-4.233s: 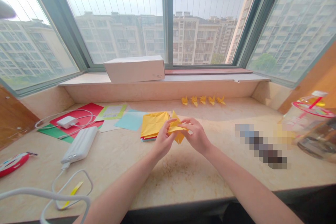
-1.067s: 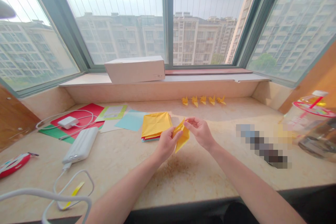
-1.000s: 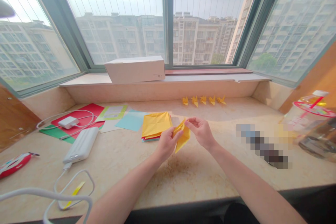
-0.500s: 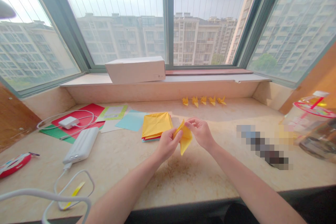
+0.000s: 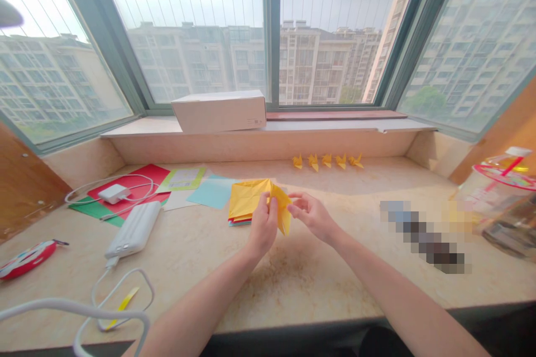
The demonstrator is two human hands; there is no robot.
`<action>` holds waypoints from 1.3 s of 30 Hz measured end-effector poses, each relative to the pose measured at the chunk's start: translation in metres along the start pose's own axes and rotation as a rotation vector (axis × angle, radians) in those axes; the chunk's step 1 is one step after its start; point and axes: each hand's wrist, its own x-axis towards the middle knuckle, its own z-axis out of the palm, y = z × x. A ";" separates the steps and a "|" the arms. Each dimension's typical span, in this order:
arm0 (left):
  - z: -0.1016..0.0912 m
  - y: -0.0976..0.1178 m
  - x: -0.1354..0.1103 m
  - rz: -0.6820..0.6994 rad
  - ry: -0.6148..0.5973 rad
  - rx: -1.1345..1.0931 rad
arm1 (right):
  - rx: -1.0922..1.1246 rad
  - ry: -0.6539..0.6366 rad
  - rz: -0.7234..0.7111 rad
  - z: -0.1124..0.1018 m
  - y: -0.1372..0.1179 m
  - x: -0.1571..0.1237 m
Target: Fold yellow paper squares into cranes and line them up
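window bay, seen from within the room: a pale stone counter [image 5: 326,295] runs beneath the window [image 5: 273,39], with a white box [image 5: 220,112] on the ledge behind. on the counter, left of centre, a stack of square paper [image 5: 243,196], yellow uppermost, red and blue edges showing below. just beside it, the person's two hands, near each other. the left hand [image 5: 264,226] is closed on a folded yellow paper [image 5: 283,209], thumb on the near face, fingers behind. the right hand [image 5: 313,213] is loosely curled, thumb and forefinger drawn narrow at the paper's right edge; they appear to touch it, but i cannot tell whether they grip.

key relation: the paper lies between the hands, left of the right fingertips, and the left hand is the nearer. its long axis slopes from a top corner beside the stack to a point low on the right, towards the person; whether that point meets the counter cannot be told. smallest, well beyond the hands: five paper birds [image 5: 327,161] in a row.
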 end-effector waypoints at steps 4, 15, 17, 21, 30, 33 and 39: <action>0.000 0.000 0.000 0.010 0.042 0.025 | 0.041 -0.051 0.006 0.010 -0.003 -0.006; -0.002 -0.001 0.004 0.061 -0.081 -0.004 | -0.159 0.109 -0.074 0.007 0.002 -0.005; -0.004 0.000 0.006 0.047 -0.069 0.015 | -0.224 0.124 -0.108 0.005 -0.001 -0.005; -0.005 0.003 0.007 0.015 -0.067 -0.043 | -0.273 0.149 -0.158 0.003 -0.006 -0.005; -0.002 0.007 0.003 -0.069 -0.159 -0.205 | -0.253 0.104 -0.180 -0.001 0.001 -0.004; -0.003 0.006 0.003 -0.081 -0.137 -0.215 | -0.246 0.093 -0.186 -0.001 0.000 -0.005; -0.002 0.007 0.006 -0.111 -0.134 -0.271 | -0.176 0.166 -0.277 -0.003 0.003 0.000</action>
